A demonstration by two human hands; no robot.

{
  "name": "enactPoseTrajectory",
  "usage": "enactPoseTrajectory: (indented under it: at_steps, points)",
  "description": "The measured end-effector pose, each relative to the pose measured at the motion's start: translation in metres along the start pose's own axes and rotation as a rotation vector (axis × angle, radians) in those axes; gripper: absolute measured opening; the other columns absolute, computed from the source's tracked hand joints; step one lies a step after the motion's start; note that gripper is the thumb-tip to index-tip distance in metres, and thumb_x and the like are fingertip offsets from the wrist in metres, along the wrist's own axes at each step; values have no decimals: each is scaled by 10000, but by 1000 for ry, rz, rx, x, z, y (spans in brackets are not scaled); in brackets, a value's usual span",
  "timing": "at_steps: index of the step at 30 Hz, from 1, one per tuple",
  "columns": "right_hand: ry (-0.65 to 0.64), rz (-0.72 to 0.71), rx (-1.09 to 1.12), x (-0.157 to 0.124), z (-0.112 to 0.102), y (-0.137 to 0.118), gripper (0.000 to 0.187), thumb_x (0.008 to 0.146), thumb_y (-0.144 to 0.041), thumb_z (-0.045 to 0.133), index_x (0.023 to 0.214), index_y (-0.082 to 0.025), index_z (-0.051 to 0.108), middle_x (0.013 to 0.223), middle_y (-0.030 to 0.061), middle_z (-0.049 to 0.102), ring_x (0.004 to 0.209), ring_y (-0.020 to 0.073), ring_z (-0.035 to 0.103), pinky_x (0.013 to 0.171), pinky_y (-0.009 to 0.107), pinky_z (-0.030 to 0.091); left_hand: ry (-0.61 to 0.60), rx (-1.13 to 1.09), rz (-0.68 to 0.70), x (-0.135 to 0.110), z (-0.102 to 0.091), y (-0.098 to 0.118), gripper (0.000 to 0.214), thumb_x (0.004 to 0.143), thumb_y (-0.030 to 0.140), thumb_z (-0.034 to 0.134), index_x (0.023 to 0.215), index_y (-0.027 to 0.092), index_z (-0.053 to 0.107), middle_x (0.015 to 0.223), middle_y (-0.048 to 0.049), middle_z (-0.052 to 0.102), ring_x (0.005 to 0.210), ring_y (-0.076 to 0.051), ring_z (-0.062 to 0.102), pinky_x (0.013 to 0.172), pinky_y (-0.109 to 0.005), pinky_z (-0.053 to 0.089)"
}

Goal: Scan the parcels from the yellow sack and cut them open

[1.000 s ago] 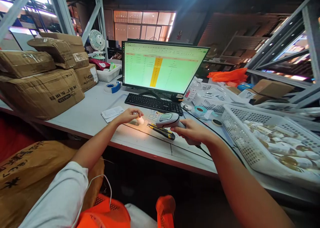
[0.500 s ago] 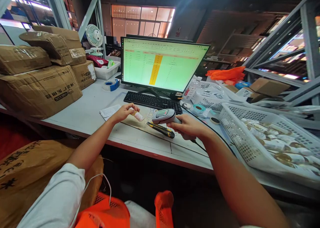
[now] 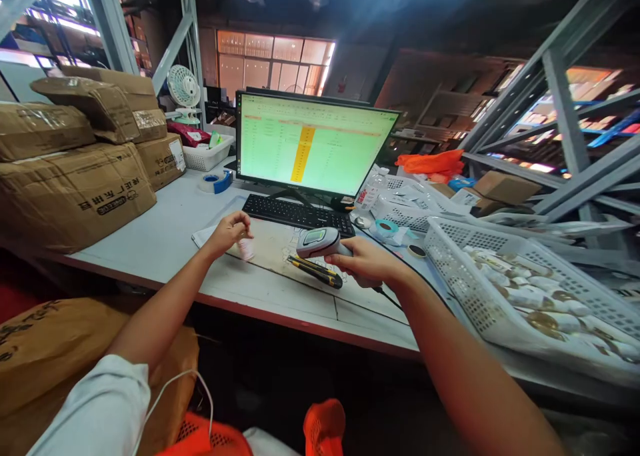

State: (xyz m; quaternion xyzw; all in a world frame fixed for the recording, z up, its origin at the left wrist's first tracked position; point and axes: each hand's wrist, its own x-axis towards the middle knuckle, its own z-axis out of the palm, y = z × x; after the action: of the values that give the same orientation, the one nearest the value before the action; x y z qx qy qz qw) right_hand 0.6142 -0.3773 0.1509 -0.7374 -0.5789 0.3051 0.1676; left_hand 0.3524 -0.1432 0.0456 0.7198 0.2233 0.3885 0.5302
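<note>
My left hand is closed on a small bottle with a whitish-pink label, just above the desk's front part. The bottle stands nearly upright beneath my fingertips, and its top is hidden by them. My right hand grips the handle of a grey barcode scanner, its head pointing left. A black and yellow utility knife lies below the scanner on a pale board. Folded paper lies partly behind my left hand.
A monitor and black keyboard stand behind my hands. On the right, a white basket holds several labelled bottles. Cardboard boxes are stacked left, near blue tape. The scanner's cable hangs at my right wrist.
My left hand has moved left, away from the scanner, with the bottle, which is now more upright. The right hand still holds the scanner in about the same place. The view has shifted slightly.
</note>
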Motion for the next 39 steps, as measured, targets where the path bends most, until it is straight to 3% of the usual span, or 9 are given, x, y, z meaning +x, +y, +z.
enactPoseTrajectory:
  at_steps: [4, 6, 8, 12, 15, 19, 27, 31, 39]
  points:
    - [21, -18, -28, 3, -1, 1, 433, 877, -527, 671, 1094, -153, 693, 660, 3, 582, 524, 123, 526, 447, 211, 400, 86, 252, -96, -5, -31, -3, 187, 826, 329, 484, 955, 210, 551, 660, 20, 590, 528, -169, 600, 608, -297, 521]
    - [29, -25, -54, 7, 0, 3, 413, 876, -520, 682, 1056, -149, 697, 672, 14, 597, 554, 131, 545, 468, 212, 417, 47, 610, -123, -9, -46, -7, 280, 885, 327, 475, 1080, 193, 623, 821, -66, 714, 711, -226, 699, 722, -334, 543]
    - [27, -29, -69, 11, 0, 4, 412, 889, -521, 677, 1078, -155, 699, 662, 8, 588, 550, 129, 534, 467, 211, 408, -34, 969, -170, -13, -58, -14, 414, 926, 369, 488, 1254, 175, 651, 1165, -172, 742, 1027, -320, 722, 903, -411, 537]
    - [22, -63, -73, 15, 1, 5, 379, 905, -493, 669, 1110, -176, 694, 664, -10, 568, 542, 116, 517, 468, 205, 399, -171, 1135, -239, -25, -66, -27, 583, 923, 469, 552, 1408, 158, 641, 1479, -237, 587, 1280, -440, 619, 1051, -531, 476]
    - [16, -35, -63, 16, 2, 3, 353, 882, -495, 688, 1035, -176, 676, 680, -8, 578, 544, 120, 531, 462, 210, 404, -268, 1215, -226, -36, -57, -25, 613, 964, 496, 517, 1494, 197, 586, 1545, -218, 528, 1317, -424, 606, 1089, -524, 462]
    - [12, -56, -57, 17, 0, -3, 324, 878, -484, 692, 969, -175, 659, 671, -8, 575, 569, 128, 547, 458, 209, 404, -391, 1277, -166, -53, -26, -12, 582, 1006, 467, 474, 1534, 232, 543, 1595, -209, 467, 1269, -418, 643, 1066, -529, 482]
    - [26, 0, -128, 21, -3, -19, 280, 909, -436, 674, 936, -157, 665, 709, 18, 603, 562, 130, 564, 452, 218, 431, -415, 1422, -79, -82, 34, -9, 515, 1057, 247, 322, 1524, 166, 525, 1438, -300, 567, 1033, -406, 736, 844, -540, 581]
    - [53, 57, -146, 23, -4, -23, 304, 915, -463, 690, 927, -162, 648, 688, 14, 587, 509, 111, 533, 413, 209, 390, -422, 1422, -54, -89, 41, -5, 531, 1039, 168, 298, 1522, 143, 517, 1390, -302, 588, 1014, -393, 737, 823, -516, 587]
    - [24, 58, -151, 21, 0, -16, 268, 915, -436, 681, 970, -174, 656, 712, 18, 602, 562, 134, 571, 429, 205, 420, -351, 1282, -113, -89, 33, 1, 486, 1038, 335, 421, 1474, 205, 592, 1455, -222, 596, 1065, -399, 723, 892, -528, 572]
